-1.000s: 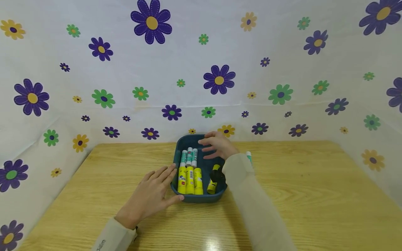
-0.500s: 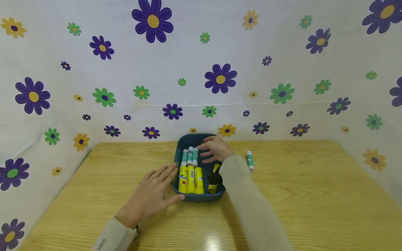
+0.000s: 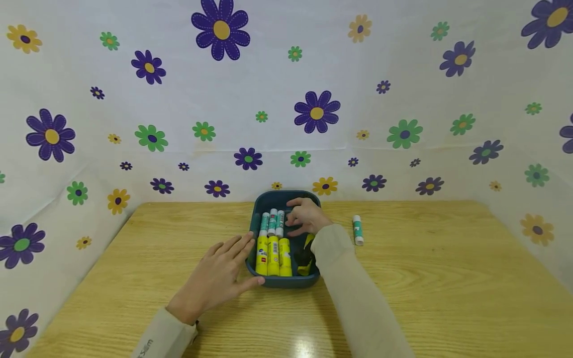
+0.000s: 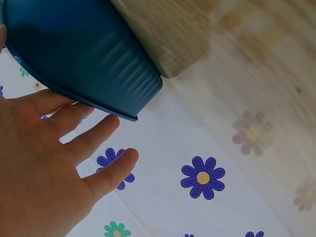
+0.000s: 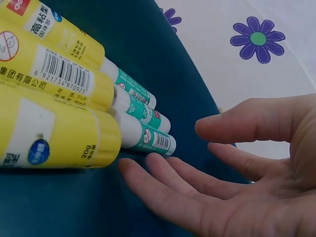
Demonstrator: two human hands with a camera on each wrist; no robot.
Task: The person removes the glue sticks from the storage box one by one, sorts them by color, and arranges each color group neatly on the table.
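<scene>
A dark blue plastic basket [image 3: 286,282] holds a row of white-and-green glue sticks [image 3: 273,222] behind a row of thicker yellow glue sticks [image 3: 273,256]. Another yellow glue stick [image 3: 305,270] lies on the basket's right side, partly hidden by my right wrist. My left hand [image 3: 219,273] rests against the basket's left rim with its fingers spread; the left wrist view shows them along the basket's edge [image 4: 74,54]. Inside the basket, my right hand [image 3: 309,216] hovers with thumb and fingers apart, holding nothing. Its fingertips are beside the nearest green glue stick [image 5: 157,139].
One more white-and-green glue stick [image 3: 358,230] lies on the wooden table [image 3: 429,288], right of the basket. A white cloth with printed flowers [image 3: 286,89] hangs behind the table and along its sides.
My right hand has shifted slightly lower and nearer the basket's inside. The loose glue stick on the right has come out from behind the sleeve. My left hand stays on the rim.
</scene>
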